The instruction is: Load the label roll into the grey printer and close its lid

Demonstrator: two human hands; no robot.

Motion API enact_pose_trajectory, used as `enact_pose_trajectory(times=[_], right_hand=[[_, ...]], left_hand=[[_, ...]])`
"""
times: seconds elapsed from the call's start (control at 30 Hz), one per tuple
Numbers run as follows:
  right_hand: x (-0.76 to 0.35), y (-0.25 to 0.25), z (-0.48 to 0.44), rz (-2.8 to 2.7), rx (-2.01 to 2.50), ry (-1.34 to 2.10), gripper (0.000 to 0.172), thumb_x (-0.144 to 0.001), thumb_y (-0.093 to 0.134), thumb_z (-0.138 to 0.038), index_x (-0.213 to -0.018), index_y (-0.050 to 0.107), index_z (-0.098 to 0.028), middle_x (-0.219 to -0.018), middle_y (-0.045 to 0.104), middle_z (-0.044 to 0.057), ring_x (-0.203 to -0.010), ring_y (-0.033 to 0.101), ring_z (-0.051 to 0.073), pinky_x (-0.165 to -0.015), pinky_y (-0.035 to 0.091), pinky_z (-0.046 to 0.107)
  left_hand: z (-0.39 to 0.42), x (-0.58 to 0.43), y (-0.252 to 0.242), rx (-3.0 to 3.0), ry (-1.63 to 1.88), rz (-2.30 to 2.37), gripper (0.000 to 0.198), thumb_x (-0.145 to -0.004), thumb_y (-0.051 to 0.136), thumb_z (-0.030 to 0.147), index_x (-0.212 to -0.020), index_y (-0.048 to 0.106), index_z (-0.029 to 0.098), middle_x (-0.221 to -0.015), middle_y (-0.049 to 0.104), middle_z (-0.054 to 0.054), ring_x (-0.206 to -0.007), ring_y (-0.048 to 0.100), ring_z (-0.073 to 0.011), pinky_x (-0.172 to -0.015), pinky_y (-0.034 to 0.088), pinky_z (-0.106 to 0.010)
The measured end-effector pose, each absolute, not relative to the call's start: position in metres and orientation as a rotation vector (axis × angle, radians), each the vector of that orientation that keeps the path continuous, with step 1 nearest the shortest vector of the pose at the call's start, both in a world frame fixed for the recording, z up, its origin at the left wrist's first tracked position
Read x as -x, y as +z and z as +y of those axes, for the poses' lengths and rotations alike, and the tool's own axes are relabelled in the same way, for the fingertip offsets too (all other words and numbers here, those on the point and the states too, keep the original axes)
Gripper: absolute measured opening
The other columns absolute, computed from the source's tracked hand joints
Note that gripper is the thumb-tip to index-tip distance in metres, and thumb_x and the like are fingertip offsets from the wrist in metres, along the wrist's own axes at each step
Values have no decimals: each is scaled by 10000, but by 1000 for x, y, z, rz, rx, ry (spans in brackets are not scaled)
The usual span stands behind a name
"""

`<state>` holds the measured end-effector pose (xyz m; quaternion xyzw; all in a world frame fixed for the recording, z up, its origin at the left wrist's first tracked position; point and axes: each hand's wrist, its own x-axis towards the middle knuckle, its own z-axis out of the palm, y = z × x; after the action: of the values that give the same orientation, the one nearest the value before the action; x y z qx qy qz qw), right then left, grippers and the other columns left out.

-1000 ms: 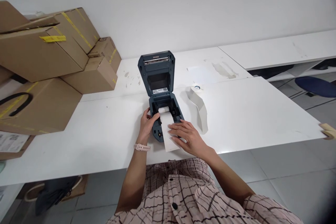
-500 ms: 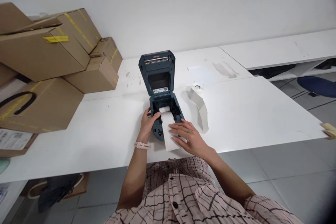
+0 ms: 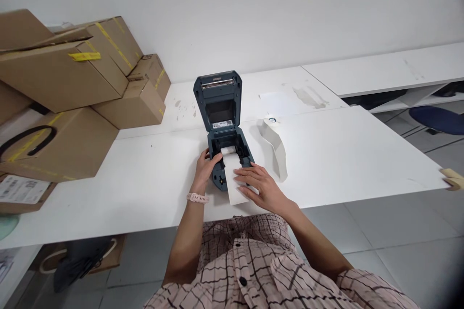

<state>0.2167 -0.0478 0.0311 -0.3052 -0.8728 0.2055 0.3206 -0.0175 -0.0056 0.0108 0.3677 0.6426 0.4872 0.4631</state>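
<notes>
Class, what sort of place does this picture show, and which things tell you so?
Probably a packing or shipping area: taped cardboard boxes are piled at the left, and an open device, seemingly a label printer, with a paper strip, stands on the long white table.

One camera, worn on the head, looks forward and down from above and behind the left hand (image 3: 205, 169) and right hand (image 3: 264, 188), fairly near.

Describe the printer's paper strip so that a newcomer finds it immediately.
On the white table stands a dark printer, lid raised. The paper strip runs from the roll inside past the front; unlike the bent strip, it lies partly under the right hand.
</notes>
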Motion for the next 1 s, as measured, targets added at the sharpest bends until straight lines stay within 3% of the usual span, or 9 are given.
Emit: enact_pose_trajectory(times=[0.13,0.27,0.33,0.43,0.53,0.6,0.7,0.87,1.0], right_hand=[[-217,32,-51,-2285,800,578,279,-1007,574,-306,-1266,670,-269,-1363,678,72,-1293,615,267,-1166,382,583],[-225,51,-37,-2087,767,731,309,-998,584,-348,-1298,653,-330,-1338,693,33,-1267,627,240,-1113,473,517],[-228,71,-14,-1864,799,709,375,-993,581,-412,-1360,609,-335,-1393,652,44,-1318,583,241,-1116,474,493],[-221,107,47,-1612,852,676,558,-987,510,-579,-1474,490,-309,-1552,496,66,-1435,461,254,-1191,382,505],[-195,138,119,-1568,848,832,723,-945,402,-745,-1541,373,-337,-1657,331,17,-1521,319,256,-1244,273,522],[-175,151,157,-1593,822,972,798,-909,338,-819,-1544,368,-336,-1652,342,9,-1536,278,275,-1253,219,557],[-158,157,176,-1626,764,1106,858,-893,252,-858,-1506,443,-288,-1588,445,48,-1506,326,312,-1243,209,582],[-176,139,107,-1601,690,944,656,-981,293,-737,-1374,561,-286,-1451,570,35,-1385,475,261,-1197,341,494],[-199,103,28,-1572,740,877,416,-1011,429,-600,-1158,673,-296,-1269,667,32,-1242,584,239,-1124,430,445]], left_hand=[[-24,4,18,-943,1220,1692,889,-759,794,524,-1495,409,209,-1500,482,-192,-1323,539,-313,-972,512,-364],[-62,-17,21,-1007,1206,1618,1074,-745,813,531,-1599,210,282,-1638,317,-158,-1476,372,-358,-1107,452,-441],[-83,-23,20,-1009,1197,1542,1064,-774,780,555,-1611,164,327,-1652,305,-136,-1471,388,-364,-1105,466,-463],[-104,-27,21,-1006,1149,1501,1080,-784,761,578,-1619,107,377,-1679,255,-106,-1466,399,-370,-1081,502,-454],[-112,-27,23,-990,1131,1489,1119,-782,766,574,-1628,64,366,-1673,269,-125,-1438,443,-370,-1059,525,-453],[-113,-26,23,-999,1138,1475,1125,-776,775,569,-1630,73,359,-1656,307,-135,-1424,464,-364,-1057,526,-459],[-115,-22,22,-1025,1135,1441,1086,-783,769,566,-1629,124,348,-1634,357,-137,-1417,476,-356,-1073,510,-465],[-115,-14,27,-968,1216,1470,817,-915,545,645,-1603,289,286,-1663,314,-102,-1518,325,-316,-1186,386,-442],[-100,-9,38,-929,1426,1490,772,-950,376,700,-1593,314,277,-1677,283,-90,-1536,290,-285,-1219,326,-447]])
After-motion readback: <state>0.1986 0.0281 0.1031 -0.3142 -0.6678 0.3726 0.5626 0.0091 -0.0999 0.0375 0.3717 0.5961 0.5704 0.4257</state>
